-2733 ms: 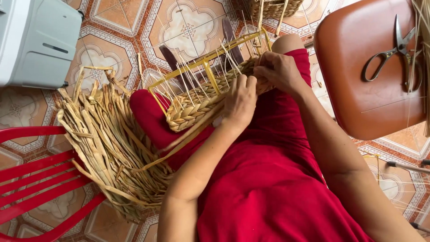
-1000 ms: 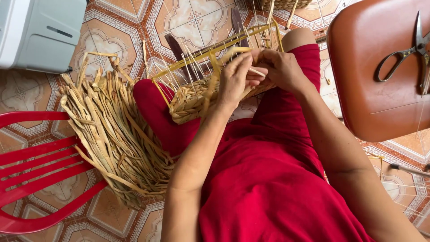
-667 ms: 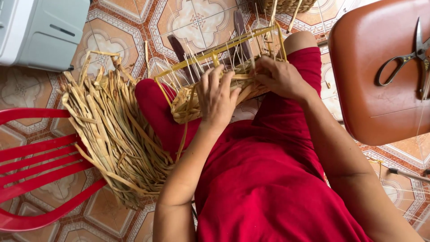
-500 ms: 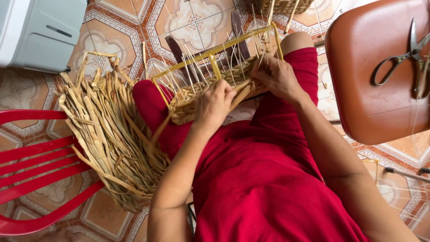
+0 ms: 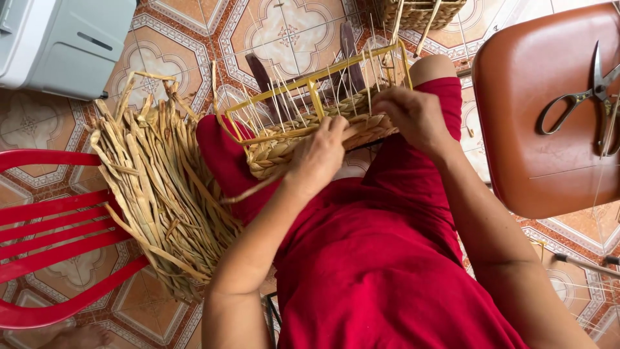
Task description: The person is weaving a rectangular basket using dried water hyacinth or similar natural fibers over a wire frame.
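the half-woven basket (image 5: 310, 132) rests across the person's lap, on the red dress (image 5: 381, 258), its yellow wire frame (image 5: 303, 87) standing up from a band of plaited straw along the near edge. the left hand (image 5: 320, 158) lies over the near side of the weave, its fingers curled down on a straw strand (image 5: 258, 189) that trails out toward the left knee. half a second ago this hand sat lower and nearer the body; it has now slid up onto the plaited band. the right hand (image 5: 413, 116) grips the right end of the basket, fingers closed on the woven rim just under the frame, much where it was before.

the bundle of loose straw (image 5: 161, 194) lies on the tiled floor (image 5: 284, 26) just beside the left leg, its place unchanged, partly over the red plastic chair (image 5: 58, 239). a grey-white box (image 5: 64, 42) sits at the upper left. to the right stands a brown seat (image 5: 549, 129) with scissors (image 5: 581, 97) lying on it. another woven basket (image 5: 420, 13) shows at the top edge, beyond the frame. the view has tilted slightly since the earlier frame, and the basket now sits a little lower in it.
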